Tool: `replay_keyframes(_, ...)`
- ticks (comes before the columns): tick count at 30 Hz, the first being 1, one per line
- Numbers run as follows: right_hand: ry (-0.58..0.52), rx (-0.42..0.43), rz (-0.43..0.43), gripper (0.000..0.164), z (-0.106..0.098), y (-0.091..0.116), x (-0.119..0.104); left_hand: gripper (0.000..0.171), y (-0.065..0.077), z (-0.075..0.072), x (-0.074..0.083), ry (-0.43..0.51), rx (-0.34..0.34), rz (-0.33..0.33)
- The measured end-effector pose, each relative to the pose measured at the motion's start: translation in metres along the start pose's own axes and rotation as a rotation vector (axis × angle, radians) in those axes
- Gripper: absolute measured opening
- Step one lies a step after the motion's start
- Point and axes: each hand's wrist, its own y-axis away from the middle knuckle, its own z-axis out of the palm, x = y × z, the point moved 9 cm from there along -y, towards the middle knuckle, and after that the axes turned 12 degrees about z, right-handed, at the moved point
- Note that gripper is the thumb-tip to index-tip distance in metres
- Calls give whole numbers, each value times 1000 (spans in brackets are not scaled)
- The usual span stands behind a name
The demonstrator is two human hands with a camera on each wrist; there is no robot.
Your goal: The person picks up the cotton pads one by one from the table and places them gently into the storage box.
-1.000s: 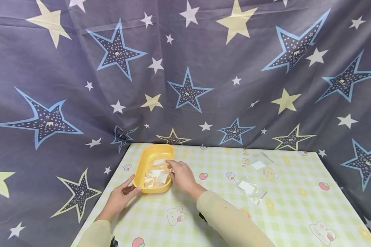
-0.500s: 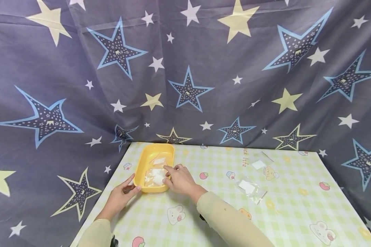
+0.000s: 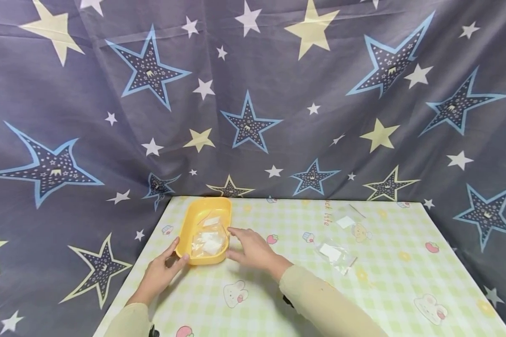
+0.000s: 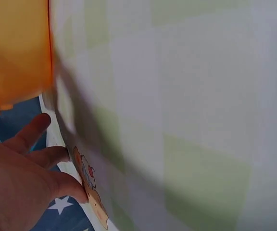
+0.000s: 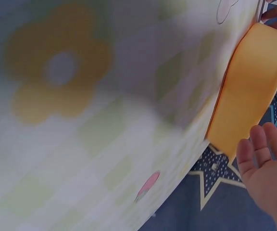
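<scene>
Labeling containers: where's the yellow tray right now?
In the head view the yellow tray sits at the table's far left, near the star curtain, between the left hand, touching its near corner, and the right hand.

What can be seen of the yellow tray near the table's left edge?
The yellow tray is a shallow oblong dish with rounded corners and a raised rim, plastic by its look. It sits flat on the checked tablecloth near the back-left corner. Inside lie several small clear bags with white contents. The left hand touches its near-left corner with the thumb, fingers straight. The right hand lies open just beside its right wall; contact cannot be told.
</scene>
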Motion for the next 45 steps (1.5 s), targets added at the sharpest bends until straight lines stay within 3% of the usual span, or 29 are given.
replay_keyframes(4, -38, 4, 13, 80, -19, 15, 23, 93, -2, -2, 0, 32, 9, -14)
replay_keyframes(10, -32, 72, 51, 87, -58, 42, 77, 96, -4, -5, -2, 73, 14, -36)
replay_keyframes(20, -22, 178, 251, 92, -130, 106, 190, 97, -9, 0, 2, 69, 3, -29)
replay_keyframes(25, -22, 144, 353, 94, -144, 135, 229, 98, -9, 0, 3, 68, 1, -32)
replay_keyframes(33, 46, 89, 411, 102, -135, 155, 254, 96, -4, -2, 2, 62, -5, -50)
replay_keyframes(40, 128, 121, 420, 103, -128, 157, 257, 95, -2, -2, 4, 63, -5, -45)
replay_keyframes(45, 122, 159, 422, 97, -126, 158, 256, 95, -3, -3, 4, 59, -4, -47)
